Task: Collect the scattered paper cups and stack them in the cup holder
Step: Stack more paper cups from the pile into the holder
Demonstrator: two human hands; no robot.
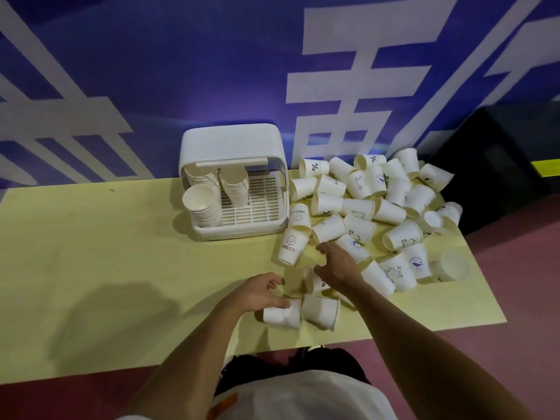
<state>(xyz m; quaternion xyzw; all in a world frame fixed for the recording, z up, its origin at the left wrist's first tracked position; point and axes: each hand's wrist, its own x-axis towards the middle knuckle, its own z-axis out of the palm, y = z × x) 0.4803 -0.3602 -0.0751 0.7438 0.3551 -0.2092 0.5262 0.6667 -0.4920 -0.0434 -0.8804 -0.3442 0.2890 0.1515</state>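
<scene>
left hand (260,294) touching cup (283,317), near table edge (272,344)

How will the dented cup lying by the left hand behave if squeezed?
Probably soft: the dented cup already shows a creased wall, so firm grips may crush it. Likely light: thin paper. Lying on its side on the table, it may roll if nudged.

White paper cups (360,207) heaped at two o'clock, matt, with thin printed marks. One at six o'clock, the dented cup (281,316), has its paper wall creased. Cup holder (230,140) at twelve: glossy, smooth white plastic, clear front panel, slatted tray. Table (91,253) smooth, matt pale yellow. At three o'clock, a frosted translucent plastic cup (453,265).
</scene>
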